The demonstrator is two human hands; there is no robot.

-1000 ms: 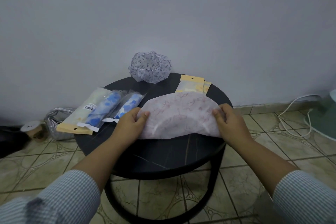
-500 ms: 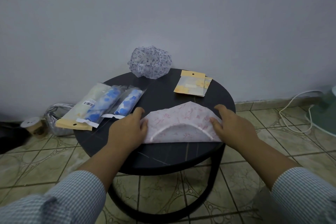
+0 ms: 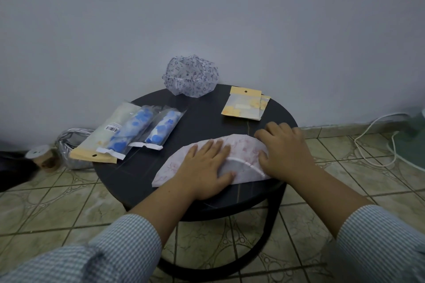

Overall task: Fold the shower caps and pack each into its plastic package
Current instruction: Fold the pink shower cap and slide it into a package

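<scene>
A pink-patterned shower cap (image 3: 243, 149) lies folded into a half-moon on the near part of the round black table (image 3: 202, 119). My left hand (image 3: 204, 167) presses flat on its middle, fingers spread. My right hand (image 3: 285, 151) rests on the cap's right end, fingers curled over its edge. A puffy purple-patterned shower cap (image 3: 190, 78) sits unfolded at the table's far edge. Two empty yellow-flowered packages (image 3: 245, 107) lie at the back right. Three filled packages (image 3: 128, 131), two with blue caps inside, lie at the left.
The table stands against a grey wall on a tiled floor. A silver bag (image 3: 71, 147) and a tape roll (image 3: 42, 158) lie on the floor at the left. A white cable (image 3: 377, 140) and a green object (image 3: 414, 142) are at the right.
The cap came down from being held up to lying flat on the table. My left hand slid from the cap's left end to its middle, and my right hand moved inward.
</scene>
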